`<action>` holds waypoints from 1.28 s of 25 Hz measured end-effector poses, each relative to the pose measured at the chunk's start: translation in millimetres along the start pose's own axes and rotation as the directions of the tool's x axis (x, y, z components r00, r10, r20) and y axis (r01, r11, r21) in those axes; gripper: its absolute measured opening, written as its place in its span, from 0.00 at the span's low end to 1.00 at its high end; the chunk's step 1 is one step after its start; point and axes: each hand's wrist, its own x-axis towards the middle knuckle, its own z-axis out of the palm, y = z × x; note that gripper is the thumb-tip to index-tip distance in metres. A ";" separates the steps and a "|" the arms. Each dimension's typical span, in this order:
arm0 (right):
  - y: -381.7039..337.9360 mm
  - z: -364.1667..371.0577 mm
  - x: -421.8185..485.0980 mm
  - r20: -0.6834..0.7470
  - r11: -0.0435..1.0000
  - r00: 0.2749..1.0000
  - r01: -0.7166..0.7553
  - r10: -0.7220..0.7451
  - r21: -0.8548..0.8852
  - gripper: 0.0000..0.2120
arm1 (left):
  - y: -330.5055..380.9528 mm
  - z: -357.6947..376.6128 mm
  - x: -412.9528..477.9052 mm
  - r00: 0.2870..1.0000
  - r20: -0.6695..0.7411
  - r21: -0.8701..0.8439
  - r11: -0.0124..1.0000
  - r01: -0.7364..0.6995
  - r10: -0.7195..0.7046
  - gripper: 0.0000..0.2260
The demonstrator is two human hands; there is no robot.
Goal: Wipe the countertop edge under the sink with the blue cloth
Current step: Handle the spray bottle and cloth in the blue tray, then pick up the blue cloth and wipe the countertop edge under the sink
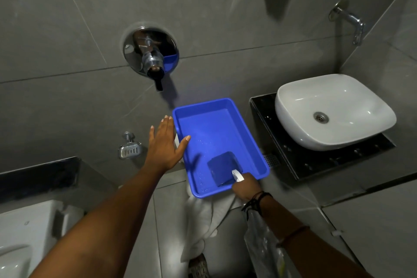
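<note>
one right hand (244,185) partly behind blue tray (248,133)

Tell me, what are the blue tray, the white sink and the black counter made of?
The blue tray looks like glossy moulded plastic: even colour, rounded rim. The white sink looks like glazed ceramic, smooth with bright highlights. The black counter is probably polished stone, dark and mirror-shiny, though I can't be sure.

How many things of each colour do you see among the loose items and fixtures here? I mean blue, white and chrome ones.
Blue: 2, the tray and the blue cloth
White: 2, the basin and the white cloth
Chrome: 3, the mixer valve, the spout and the soap dish
Total: 7
</note>
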 end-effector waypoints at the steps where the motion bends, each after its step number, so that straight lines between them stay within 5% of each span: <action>1: -5.5 -5.2 -7.1 -0.006 0.999 0.999 0.046 -0.046 -0.013 0.13 | 0.3 -1.9 0.8 1.000 0.000 -0.005 1.000 -0.004 0.004 0.38; 5: -38.9 -31.3 -42.2 -0.132 0.959 0.952 0.281 -0.275 0.029 0.03 | 2.7 -11.9 6.4 1.000 -0.008 -0.031 0.999 -0.027 0.027 0.38; 9: -105.2 -69.7 -56.6 -0.197 0.863 0.850 0.503 -0.488 0.035 0.06 | 8.7 -30.6 20.5 0.998 -0.057 -0.037 0.998 -0.044 0.042 0.35; 13: -179.6 -91.1 -31.6 -0.258 0.778 0.773 0.619 -0.580 0.105 0.13 | 10.9 -52.5 36.9 0.985 -0.054 0.035 0.986 -0.165 0.166 0.35; 19: -239.8 -63.7 44.7 -0.334 0.661 0.678 0.728 -0.654 0.182 0.08 | 9.2 -55.2 43.6 0.993 -0.059 0.047 0.994 -0.103 0.106 0.34; 27: -250.9 -1.8 137.8 -0.269 0.701 0.739 0.672 -0.617 0.238 0.25 | -7.9 -26.2 44.3 1.000 -0.028 0.029 0.999 0.015 -0.014 0.35; 32: -245.0 1.8 156.9 -0.226 0.758 0.784 0.619 -0.578 0.206 0.23 | 1.1 -0.2 46.7 1.000 0.007 -0.048 0.998 0.029 -0.028 0.33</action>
